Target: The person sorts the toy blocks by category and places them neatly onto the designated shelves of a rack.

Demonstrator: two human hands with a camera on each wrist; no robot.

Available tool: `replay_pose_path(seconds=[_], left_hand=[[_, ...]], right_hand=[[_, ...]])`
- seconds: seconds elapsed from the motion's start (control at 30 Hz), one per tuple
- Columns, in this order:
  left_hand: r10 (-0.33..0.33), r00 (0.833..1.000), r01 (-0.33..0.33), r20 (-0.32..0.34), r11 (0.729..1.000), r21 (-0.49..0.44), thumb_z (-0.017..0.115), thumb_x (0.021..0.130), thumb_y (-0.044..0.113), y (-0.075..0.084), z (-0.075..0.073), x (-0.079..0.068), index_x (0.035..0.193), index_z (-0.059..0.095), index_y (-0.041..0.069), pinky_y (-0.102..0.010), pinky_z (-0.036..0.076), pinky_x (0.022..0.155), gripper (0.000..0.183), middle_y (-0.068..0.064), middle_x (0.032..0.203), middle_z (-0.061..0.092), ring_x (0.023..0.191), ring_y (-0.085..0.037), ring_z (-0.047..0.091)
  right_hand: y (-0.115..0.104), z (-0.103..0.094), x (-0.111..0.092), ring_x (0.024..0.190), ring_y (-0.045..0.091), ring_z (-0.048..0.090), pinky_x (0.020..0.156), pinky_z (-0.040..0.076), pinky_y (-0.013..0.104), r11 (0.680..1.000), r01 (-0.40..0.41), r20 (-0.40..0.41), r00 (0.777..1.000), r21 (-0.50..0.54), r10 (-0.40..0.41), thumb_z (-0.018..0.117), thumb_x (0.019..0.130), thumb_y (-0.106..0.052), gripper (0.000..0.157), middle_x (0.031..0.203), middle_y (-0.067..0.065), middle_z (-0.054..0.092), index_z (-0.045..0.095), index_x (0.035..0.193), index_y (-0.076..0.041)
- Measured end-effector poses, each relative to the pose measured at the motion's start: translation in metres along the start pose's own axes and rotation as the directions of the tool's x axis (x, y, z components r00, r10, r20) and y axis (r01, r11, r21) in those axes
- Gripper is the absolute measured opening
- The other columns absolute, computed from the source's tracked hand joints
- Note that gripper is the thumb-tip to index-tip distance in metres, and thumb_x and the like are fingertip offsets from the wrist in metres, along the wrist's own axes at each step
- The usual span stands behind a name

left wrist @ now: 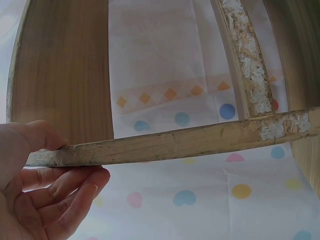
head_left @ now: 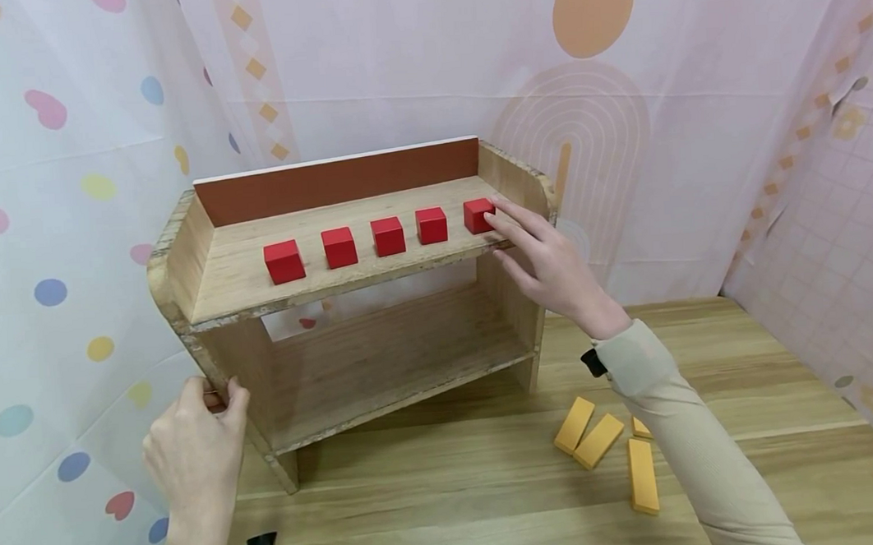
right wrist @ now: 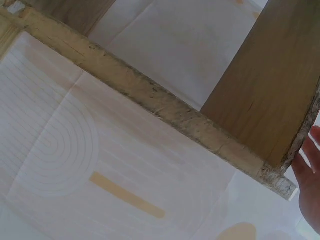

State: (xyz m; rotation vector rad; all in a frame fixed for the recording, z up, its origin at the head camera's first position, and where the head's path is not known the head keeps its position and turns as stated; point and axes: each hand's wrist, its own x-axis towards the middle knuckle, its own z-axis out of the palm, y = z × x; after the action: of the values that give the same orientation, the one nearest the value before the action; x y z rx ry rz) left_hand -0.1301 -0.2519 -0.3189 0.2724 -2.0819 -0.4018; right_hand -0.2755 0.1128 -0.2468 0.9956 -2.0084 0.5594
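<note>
My left hand [head_left: 197, 450] grips the left side panel of a small wooden shelf [head_left: 383, 390]. In the left wrist view, the thumb lies on one side of the panel's edge [left wrist: 165, 146] and the curled fingers on the other. At the upper board's right end, my right hand [head_left: 558, 270] touches a red cube [head_left: 476, 217] with extended fingertips, its thumb lower by the board's front edge. Several more red cubes [head_left: 340, 248] form a spaced row to its left. The right wrist view shows only part of that hand [right wrist: 311, 172] beside the shelf edge; the cubes are hidden there.
Several yellow blocks [head_left: 643, 476] lie on the wood-grain table [head_left: 448, 502] right of the shelf, one partly behind the right forearm. A brown back strip [head_left: 343, 181] borders the upper board. Patterned curtains [head_left: 396, 61] hang behind and at both sides.
</note>
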Motion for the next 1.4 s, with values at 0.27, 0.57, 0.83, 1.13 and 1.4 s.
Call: replay_pose_path(seconds=[0.27, 0.57, 0.83, 1.13, 1.4], left_hand=[[0.004, 1.0, -0.004, -0.003, 1.0, -0.003, 0.061, 0.083, 0.013, -0.001, 0.0, -0.001, 0.07, 0.057, -0.005, -0.04, 0.03, 0.036, 0.023, -0.024, 0.059, 0.062, 0.042, -0.04, 0.051], [0.0, 1.0, 0.0, -0.004, 1.0, 0.002, 0.06, 0.083, 0.014, -0.001, 0.001, 0.0, 0.071, 0.059, -0.006, -0.043, 0.031, 0.036, 0.023, -0.025, 0.06, 0.063, 0.042, -0.041, 0.051], [0.0, 1.0, 0.0, -0.004, 1.0, 0.003, 0.061, 0.083, 0.014, -0.002, 0.001, 0.0, 0.071, 0.059, -0.005, -0.043, 0.031, 0.036, 0.023, -0.025, 0.06, 0.063, 0.041, -0.041, 0.051], [0.0, 1.0, 0.0, -0.003, 1.0, 0.008, 0.06, 0.083, 0.014, -0.001, 0.0, -0.001, 0.071, 0.059, -0.005, -0.043, 0.032, 0.037, 0.023, -0.024, 0.06, 0.063, 0.043, -0.042, 0.052], [0.009, 1.0, -0.009, -0.005, 1.0, 0.001, 0.06, 0.083, 0.013, 0.0, 0.0, 0.0, 0.071, 0.058, -0.005, -0.043, 0.032, 0.037, 0.023, -0.024, 0.06, 0.063, 0.043, -0.042, 0.052]], right_hand=[[0.005, -0.001, -0.018, 0.123, 0.03, 0.054, 0.105, 0.042, 0.035, 0.993, 0.087, -0.084, 0.993, 0.078, -0.08, 0.067, 0.083, 0.0, 0.041, 0.131, 0.017, 0.058, 0.06, 0.123, 0.001], [0.022, 0.004, -0.058, 0.109, 0.027, 0.061, 0.102, 0.04, 0.016, 0.962, 0.096, -0.142, 0.988, 0.256, -0.061, 0.068, 0.075, 0.01, 0.038, 0.115, 0.02, 0.065, 0.065, 0.112, 0.003], [0.038, 0.002, -0.104, 0.102, 0.025, 0.066, 0.096, 0.047, 0.024, 0.907, -0.246, 0.235, 0.957, 0.343, 0.17, 0.067, 0.082, -0.001, 0.027, 0.109, 0.012, 0.071, 0.068, 0.109, -0.003], [0.072, 0.01, -0.154, 0.1, 0.008, 0.066, 0.087, 0.051, 0.021, 0.655, -0.633, 0.709, 0.675, 0.412, 0.207, 0.058, 0.091, -0.011, 0.036, 0.117, 0.025, 0.064, 0.056, 0.122, 0.007], [0.091, 0.021, -0.19, 0.111, 0.044, 0.059, 0.089, 0.048, 0.016, 0.604, -0.687, 0.833, 0.55, 0.404, 0.069, 0.06, 0.09, -0.01, 0.044, 0.12, 0.032, 0.059, 0.05, 0.125, 0.015]])
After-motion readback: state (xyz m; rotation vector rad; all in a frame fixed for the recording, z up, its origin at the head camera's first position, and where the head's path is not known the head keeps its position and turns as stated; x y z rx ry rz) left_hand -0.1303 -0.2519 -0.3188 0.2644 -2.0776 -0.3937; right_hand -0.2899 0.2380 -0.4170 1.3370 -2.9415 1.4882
